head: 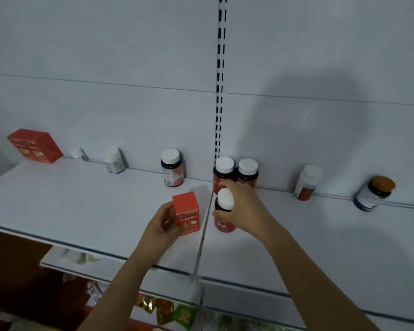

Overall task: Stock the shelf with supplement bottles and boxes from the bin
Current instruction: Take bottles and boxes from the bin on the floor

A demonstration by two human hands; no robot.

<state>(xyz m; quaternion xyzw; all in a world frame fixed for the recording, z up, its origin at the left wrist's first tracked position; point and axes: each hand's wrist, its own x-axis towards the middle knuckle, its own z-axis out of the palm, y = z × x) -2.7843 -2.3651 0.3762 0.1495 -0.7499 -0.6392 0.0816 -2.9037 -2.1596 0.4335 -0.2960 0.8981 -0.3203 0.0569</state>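
Left hand (161, 225) grips red box (186, 212); right hand (243, 209) grips red bottle (224, 212).

Matt white shelf (81, 201), glossy box (186, 212)

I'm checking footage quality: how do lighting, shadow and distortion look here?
Head view: dim, bluish light; a broad soft shadow on the back panel; wide-angle bending tilts the edge bottles, like the orange-capped bottle; the far-left bottles look soft.
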